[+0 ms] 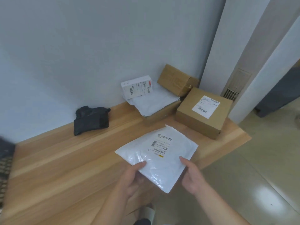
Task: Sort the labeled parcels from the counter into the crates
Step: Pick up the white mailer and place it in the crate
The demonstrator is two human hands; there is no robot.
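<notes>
**Parcels along the back and right end of the counter**

The flat mailer (158, 154) hung over the near right part of the counter (65, 163). The left hand (130, 180) gripped its near-left edge and the right hand (191, 176) its near-right edge. Behind it and to the right, a labelled carton (201, 116) sat at the counter's right end. Left of that carton, a soft bag (155, 103) lay on what seemed to be a low box (162, 115) (only its front face showed). A small box (137, 86) rested on the bag's far-left part, against the wall (81, 54). A taped parcel (177, 80) leaned in the corner behind the carton. Well to the left, by the wall, a wrapped bundle (90, 120) lay apart.
</notes>
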